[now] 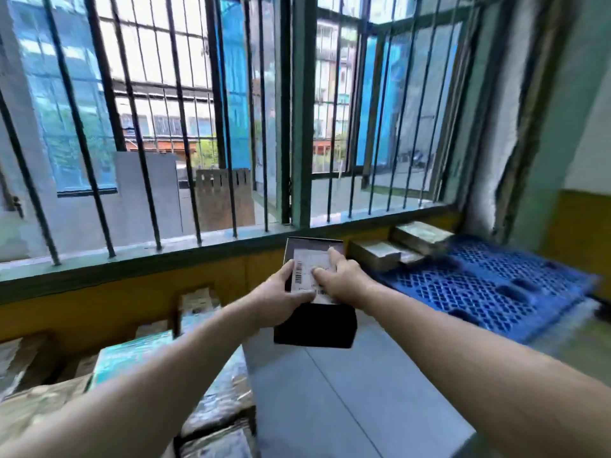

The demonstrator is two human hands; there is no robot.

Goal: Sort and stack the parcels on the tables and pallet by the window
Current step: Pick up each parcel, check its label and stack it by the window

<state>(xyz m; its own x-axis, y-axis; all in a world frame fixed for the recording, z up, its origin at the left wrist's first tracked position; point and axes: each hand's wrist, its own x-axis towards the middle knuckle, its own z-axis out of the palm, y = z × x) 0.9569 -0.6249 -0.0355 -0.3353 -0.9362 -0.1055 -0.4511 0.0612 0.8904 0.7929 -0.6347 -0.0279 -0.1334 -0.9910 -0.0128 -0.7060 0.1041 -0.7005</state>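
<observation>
Fingers (322,276) pinch black parcel (315,325) edges midair.

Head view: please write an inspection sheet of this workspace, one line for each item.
Surface: grey floor; blue pallet at right under the window.
Job's things: dark parcel with a white label, held up in both hands; two taped parcels on the pallet's far corner; blurred parcel pile at lower left.
Clutter: nothing seen.
Grippers: left hand grips the parcel's left side, thumb on the label; right hand fingers lie on the label.
Cables: nothing seen.
Surroundings: barred window, yellow wall below the sill.
</observation>
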